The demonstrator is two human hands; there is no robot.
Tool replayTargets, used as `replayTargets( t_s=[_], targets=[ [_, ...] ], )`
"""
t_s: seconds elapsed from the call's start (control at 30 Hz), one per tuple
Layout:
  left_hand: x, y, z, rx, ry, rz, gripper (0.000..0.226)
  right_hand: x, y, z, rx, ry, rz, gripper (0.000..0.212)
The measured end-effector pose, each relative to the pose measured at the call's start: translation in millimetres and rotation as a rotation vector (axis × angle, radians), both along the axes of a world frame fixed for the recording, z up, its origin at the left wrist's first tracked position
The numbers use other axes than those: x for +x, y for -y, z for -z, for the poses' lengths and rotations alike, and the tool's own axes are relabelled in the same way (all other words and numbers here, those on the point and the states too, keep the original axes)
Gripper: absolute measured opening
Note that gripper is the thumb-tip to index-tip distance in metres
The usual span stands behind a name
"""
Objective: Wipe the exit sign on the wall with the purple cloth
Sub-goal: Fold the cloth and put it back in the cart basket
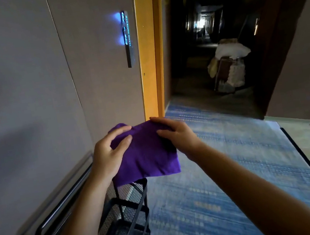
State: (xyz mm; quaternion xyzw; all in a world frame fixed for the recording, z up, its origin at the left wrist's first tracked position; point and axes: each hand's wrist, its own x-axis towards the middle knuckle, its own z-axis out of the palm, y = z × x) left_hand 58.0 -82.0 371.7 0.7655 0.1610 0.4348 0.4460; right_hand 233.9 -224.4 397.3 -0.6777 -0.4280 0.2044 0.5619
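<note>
A purple cloth (146, 155) hangs in front of me, folded, held by both hands at its top edge. My left hand (108, 151) pinches its upper left corner and my right hand (175, 132) grips the upper right. The exit sign (127, 39) is a narrow dark panel that sticks out edge-on from the grey wall, higher up and beyond the cloth. It glows blue onto the wall beside it. Both hands are well below the sign and apart from it.
A black wire-mesh cart (125, 225) stands below my arms against the wall. A yellow door frame (149, 52) borders the sign's right. Beyond it runs a dark corridor with a linen trolley (227, 64). Blue patterned carpet (231, 176) covers the floor.
</note>
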Motion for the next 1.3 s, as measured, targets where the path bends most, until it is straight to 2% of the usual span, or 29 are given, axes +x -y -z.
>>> replayTargets(
  t_s=[0.07,0.2,0.4,0.5,0.63,0.8,0.97,1.13,1.3],
  targets=[
    [9.1,-21.6,16.0,-0.017,-0.022,-0.037,0.032,17.1,-28.4,3.3,-0.07,0.063,-0.038,0.047],
    [12.9,-51.2,53.8,-0.179,-0.099,-0.105,0.052,39.1,-81.1,17.3,-0.141,0.154,-0.126,0.047],
    [21.0,-75.9,105.7,-0.202,-0.21,-0.343,0.071,70.7,-150.8,67.5,-0.218,0.147,-0.361,0.046],
    [26.6,-80.0,129.0,-0.259,-0.214,-0.461,0.073,86.9,-187.2,88.9,-0.252,0.095,-0.495,0.045],
    [40.3,-77.2,151.4,-0.318,-0.19,-0.721,0.072,102.4,-233.7,118.9,-0.299,0.08,-0.696,0.052],
    [50.9,-65.5,167.8,-0.459,-0.21,-0.885,0.074,99.4,-273.9,142.3,-0.36,0.307,-0.88,0.063],
    [34.7,-52.8,203.3,-0.624,-0.132,-0.952,0.071,71.3,-318.3,183.7,-0.419,0.482,-1.086,0.059],
    [21.1,-56.1,261.1,-0.762,-0.144,-1.106,0.072,35.3,-340.6,235.8,-0.507,0.641,-1.215,0.055],
    [25.2,-52.5,297.9,-0.819,-0.126,-1.181,0.072,19.0,-361.3,267.4,-0.561,0.814,-1.355,0.054]
  ],
)
